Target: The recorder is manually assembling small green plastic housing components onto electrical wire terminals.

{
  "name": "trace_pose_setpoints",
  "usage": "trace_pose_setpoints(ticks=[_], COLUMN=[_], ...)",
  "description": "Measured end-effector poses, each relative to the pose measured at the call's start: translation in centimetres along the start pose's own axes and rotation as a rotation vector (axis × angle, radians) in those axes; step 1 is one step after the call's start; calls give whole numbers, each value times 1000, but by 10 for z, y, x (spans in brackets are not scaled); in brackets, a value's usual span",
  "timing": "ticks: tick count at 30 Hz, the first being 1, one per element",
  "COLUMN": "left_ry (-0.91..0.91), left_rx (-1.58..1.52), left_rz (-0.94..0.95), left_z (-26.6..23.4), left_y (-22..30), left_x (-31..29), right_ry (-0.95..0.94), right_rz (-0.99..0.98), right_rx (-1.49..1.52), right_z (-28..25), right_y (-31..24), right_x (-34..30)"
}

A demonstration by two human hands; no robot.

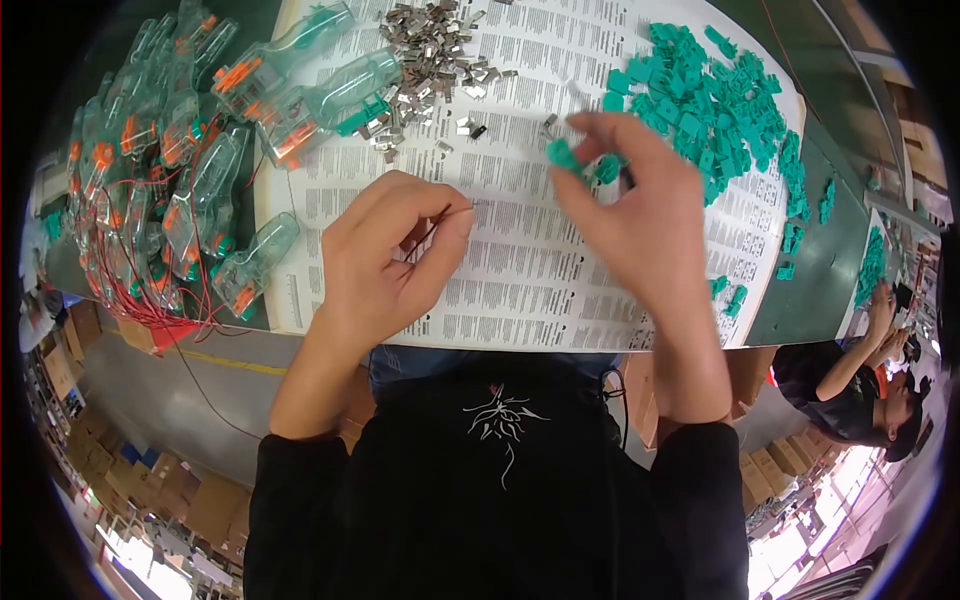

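The job looks partly done: along the left of the dark green worktop [815,285] lie many see-through green plastic shells [200,195] with orange parts and thin red wires [135,308], and they seem mostly put together. Lots looks left: a heap of small silver metal bits [425,50] is near the far edge, and a big heap of loose green plastic pieces [690,115] is toward the right edge. Over the white printed paper sheet [520,265], the left hand [395,250] pinches a thin dark wire [418,243]. The right hand [640,200] pinches a blurry small green plastic piece [563,154], apart from that wire; I cannot tell if the round green bit [607,168] beside it is held too. There is open room on the paper between the hands, down to the near edge, and between the two heaps. Red wires hang over the near edge at the left and could snag.
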State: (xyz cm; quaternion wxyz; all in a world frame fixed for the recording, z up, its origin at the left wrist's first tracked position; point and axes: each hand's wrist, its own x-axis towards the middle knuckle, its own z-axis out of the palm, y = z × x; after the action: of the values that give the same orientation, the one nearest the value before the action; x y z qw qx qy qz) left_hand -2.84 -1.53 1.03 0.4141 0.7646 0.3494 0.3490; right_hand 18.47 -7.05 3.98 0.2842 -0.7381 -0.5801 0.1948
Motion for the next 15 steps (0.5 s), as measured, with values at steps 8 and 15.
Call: trace_pose_setpoints(ticks=[8, 15], left_ry=[-43, -81], left_rx=[68, 157], left_rz=[138, 233], left_z=[13, 28], left_y=[-6, -5], left_x=[-1, 7], right_ry=[114, 52], right_rz=[-23, -96], right_rx=[245, 415], right_z=[12, 15], right_y=[17, 25], right_x=[-43, -50])
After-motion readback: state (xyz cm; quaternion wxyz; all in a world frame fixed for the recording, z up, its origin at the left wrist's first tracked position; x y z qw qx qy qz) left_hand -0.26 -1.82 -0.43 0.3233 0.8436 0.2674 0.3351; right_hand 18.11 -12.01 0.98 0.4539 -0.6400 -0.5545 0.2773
